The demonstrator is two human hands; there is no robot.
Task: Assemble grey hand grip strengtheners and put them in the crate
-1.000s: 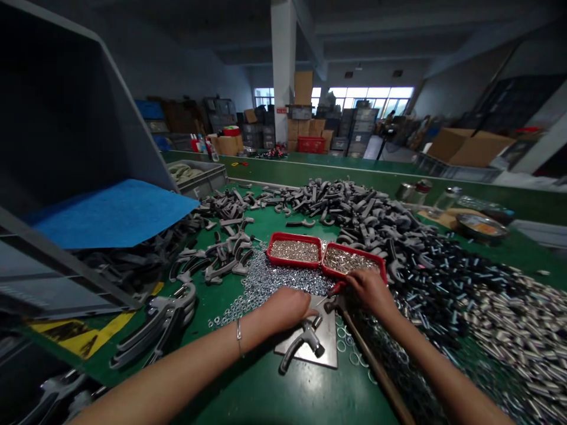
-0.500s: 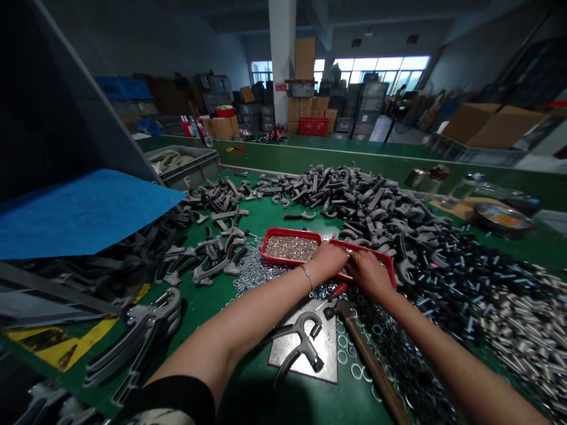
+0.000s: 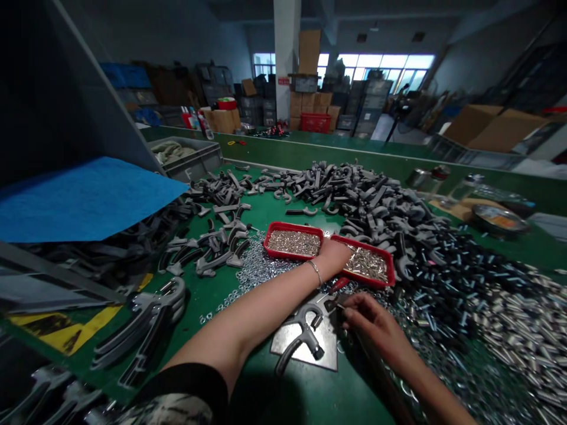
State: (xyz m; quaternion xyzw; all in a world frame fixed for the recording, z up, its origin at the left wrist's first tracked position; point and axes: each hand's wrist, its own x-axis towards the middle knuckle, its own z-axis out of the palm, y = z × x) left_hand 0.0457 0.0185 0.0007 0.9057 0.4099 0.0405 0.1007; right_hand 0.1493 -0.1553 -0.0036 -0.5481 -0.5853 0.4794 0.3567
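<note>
Dim light, pale pillar (image 3: 287,59), bright windows (image 3: 394,61) in far wall (image 3: 390,41), stacked crates (image 3: 372,103), cardboard boxes (image 3: 309,100), green bench (image 3: 252,153)

Hardly any print legible

At ten o'clock, the grey crate (image 3: 204,158) bears on its wall a pale mark (image 3: 188,175) that looks like an F. At twelve o'clock, a red sign (image 3: 283,81) on the pillar (image 3: 287,53) carries characters too small to read.

At centre frame, two trays (image 3: 290,256) sit side by side, a handle (image 3: 309,341) on a plate (image 3: 330,339) below them, heaped parts (image 3: 370,198) behind, pins (image 3: 522,330) lower right, crate (image 3: 104,88) upper left.
</note>
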